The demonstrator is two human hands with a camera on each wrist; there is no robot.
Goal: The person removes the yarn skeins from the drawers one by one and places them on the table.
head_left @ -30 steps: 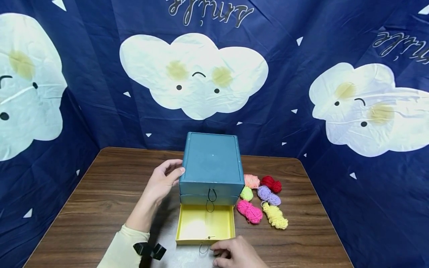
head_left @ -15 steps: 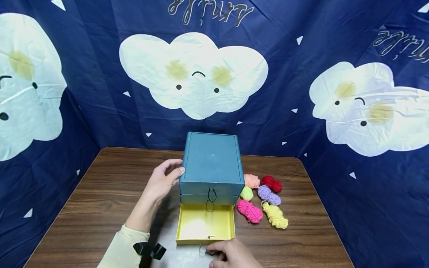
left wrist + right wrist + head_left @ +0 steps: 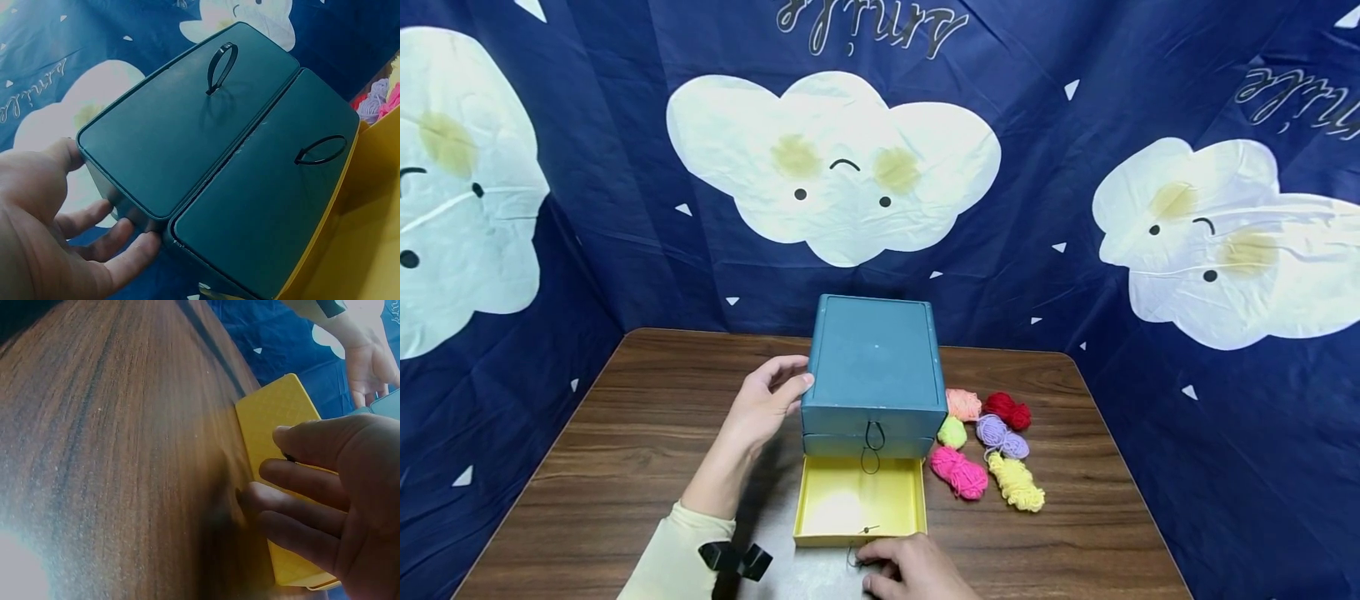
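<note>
A teal drawer box (image 3: 876, 354) stands on the table, its yellow bottom drawer (image 3: 842, 500) pulled out at the front. My left hand (image 3: 762, 404) rests on the box's left side; the thumb lies at the top edge. In the left wrist view its fingers touch the side of the upper teal drawer (image 3: 181, 125). My right hand (image 3: 917, 571) is at the yellow drawer's front, fingers by its thin dark loop handle (image 3: 852, 557). In the right wrist view a dark bit of the loop (image 3: 289, 457) shows between two extended fingers; the thumb's hold is unclear.
Right of the box lie several small yarn skeins, among them pink yarn (image 3: 959, 473), yellow yarn (image 3: 1017, 483), purple yarn (image 3: 1002, 437) and red yarn (image 3: 1007, 412). Two upper teal drawers carry black loops (image 3: 223, 67). A blue cloud-print cloth (image 3: 1030, 250) hangs behind the table (image 3: 662, 400).
My right hand has shifted a little left along the front of the yellow drawer, its fingers now covering more of the loop. My left hand and the box look unmoved.
</note>
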